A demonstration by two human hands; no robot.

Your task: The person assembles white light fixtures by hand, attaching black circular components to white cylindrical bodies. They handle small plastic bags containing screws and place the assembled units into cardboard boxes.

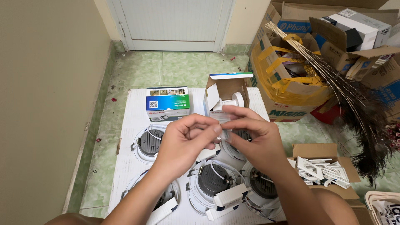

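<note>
Clear small packet point(225, 134), likely plastic | pinched between left hand point(183, 143) and right hand point(254, 139) | above downlights point(212, 183)

Floor point(183, 66): pale green marbled tiles, laid with thin grout lines; small red specks are scattered near the left side. Wall point(46, 96): plain beige plaster at left, bordered by a green tiled skirting point(96, 121). Door point(173, 23): white panelled, shut, set in a white frame at the far end. Cardboard boxes point(287, 93): stacked at right, yellow tape hanging loose. Broom point(358, 112): dark bristles, leaned against the boxes. Light: soft and even; no window is seen.
</note>
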